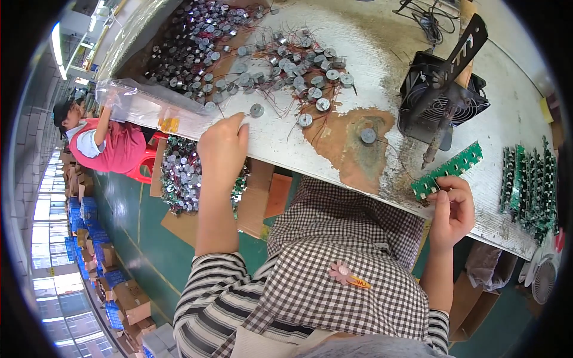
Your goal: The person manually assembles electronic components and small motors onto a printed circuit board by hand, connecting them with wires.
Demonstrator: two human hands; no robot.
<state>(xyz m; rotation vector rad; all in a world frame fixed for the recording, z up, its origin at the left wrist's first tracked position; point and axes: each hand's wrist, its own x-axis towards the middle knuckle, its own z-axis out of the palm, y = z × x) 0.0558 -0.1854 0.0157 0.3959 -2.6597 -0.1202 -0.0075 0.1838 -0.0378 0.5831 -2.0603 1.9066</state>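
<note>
While resting on the near edge of the worn, scuffed grey-white worktable (370,36), left hand (222,149) curled loosely, fingertips pinching the thin wire lead of a small round silver metal disc component (257,110) lying just beyond it. Farther back on the worktable, heaped: a dense pile of matching silver discs with red wire tails (286,65), shiny and cylindrical. Right hand (452,209) at the worktable's near edge, thumb and fingers gripping 1 end of a long narrow green circuit board strip (447,170), studded with small parts, tilted up and away across the surface. Behind that strip, standing: a black square metal-grilled fan (444,98) with a dark bracket. At the worktable's right end, stacked on edge: more green circuit boards (528,185). Near the middle, bare brown patch (346,143), paint rubbed off.
</note>
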